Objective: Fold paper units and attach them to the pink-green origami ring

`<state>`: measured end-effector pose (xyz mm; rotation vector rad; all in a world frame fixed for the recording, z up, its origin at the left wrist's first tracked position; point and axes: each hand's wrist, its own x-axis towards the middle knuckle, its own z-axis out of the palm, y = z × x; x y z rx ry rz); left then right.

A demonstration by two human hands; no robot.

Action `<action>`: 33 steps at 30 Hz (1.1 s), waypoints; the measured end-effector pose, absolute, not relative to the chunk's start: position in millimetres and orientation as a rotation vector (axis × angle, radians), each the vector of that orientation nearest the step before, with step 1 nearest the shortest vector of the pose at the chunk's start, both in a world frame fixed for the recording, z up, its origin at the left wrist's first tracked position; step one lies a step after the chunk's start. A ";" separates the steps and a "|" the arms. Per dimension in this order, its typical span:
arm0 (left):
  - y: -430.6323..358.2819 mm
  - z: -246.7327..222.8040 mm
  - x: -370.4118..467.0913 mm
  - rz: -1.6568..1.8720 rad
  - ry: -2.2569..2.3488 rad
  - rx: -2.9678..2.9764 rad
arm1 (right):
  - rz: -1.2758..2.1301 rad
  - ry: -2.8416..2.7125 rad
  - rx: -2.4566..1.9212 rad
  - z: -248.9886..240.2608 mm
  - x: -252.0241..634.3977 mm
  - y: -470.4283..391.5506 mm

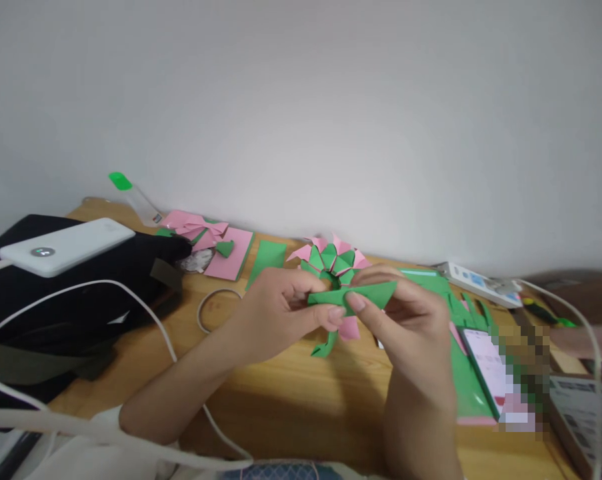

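Observation:
Both my hands meet over the middle of a wooden desk (291,393), pinching a folded green paper piece (368,293). My left hand (281,310) grips its left end with thumb and fingers. My right hand (411,317) holds its right part, thumb on top. A small pink paper bit (349,328) and a green folded scrap (325,347) hang just below the fingers. Behind the hands stands a ring-shaped pink and green origami flower (333,257), partly hidden by them.
A black bag (71,313) with a white power bank (65,245) and white cables (131,293) fills the left. Pink and green paper pieces (221,250) lie at the back. Green sheets (463,373), a phone (488,363) and a power strip (481,280) sit at the right.

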<state>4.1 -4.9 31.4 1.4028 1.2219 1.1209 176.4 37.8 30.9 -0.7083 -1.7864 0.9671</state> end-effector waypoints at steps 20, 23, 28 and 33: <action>-6.0 33.1 4.7 1.392 1.212 1.645 | 0.994 -1.736 -0.727 31.9 173.2 33.2; -8.1 33.7 5.2 1.389 1.235 1.682 | 0.940 -1.725 -0.737 33.3 173.9 29.5; -12.7 35.3 5.0 1.430 1.294 1.756 | 0.979 -1.677 -0.723 33.7 172.9 27.9; -15.6 35.5 2.7 1.461 1.275 1.753 | 1.112 -1.578 -0.709 32.9 172.7 32.1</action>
